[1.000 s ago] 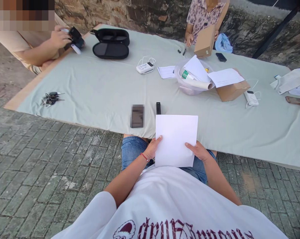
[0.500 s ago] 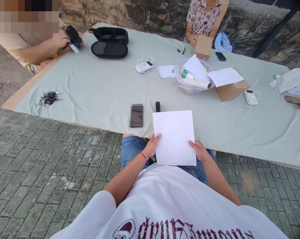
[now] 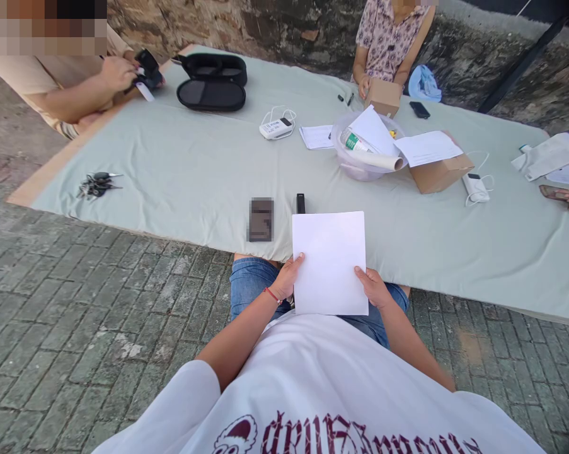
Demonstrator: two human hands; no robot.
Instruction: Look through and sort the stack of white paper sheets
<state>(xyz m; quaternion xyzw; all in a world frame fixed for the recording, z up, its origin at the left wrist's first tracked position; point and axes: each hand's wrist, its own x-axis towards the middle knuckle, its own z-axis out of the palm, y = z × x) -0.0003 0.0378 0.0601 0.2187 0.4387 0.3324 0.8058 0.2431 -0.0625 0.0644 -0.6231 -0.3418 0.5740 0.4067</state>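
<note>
A blank white sheet of paper (image 3: 330, 263) spans the gap between my lap and the table's front edge. My left hand (image 3: 288, 277), with a red string at the wrist, grips its left edge, thumb on top. On the right edge, my right hand (image 3: 373, 287) pinches it the same way; the fingers of both hands are hidden underneath. Whether it is one sheet or a thin stack I cannot tell. Just beyond the paper's top edge lies a small black device (image 3: 300, 203), partly covered. A dark, blurred-out flat object (image 3: 261, 220) rests left of the paper.
Keys (image 3: 99, 184) lie at the left of the cloth-covered table (image 3: 194, 170). Farther back are an open black case (image 3: 212, 94), a white corded device (image 3: 277, 128), a filled plastic basin (image 3: 360, 169) and a cardboard box (image 3: 440, 173). Other people sit around the table.
My right hand and the paper's right edge have shifted slightly left. My left hand keeps its hold. Across the table, a person's small cardboard box has tipped lower.
</note>
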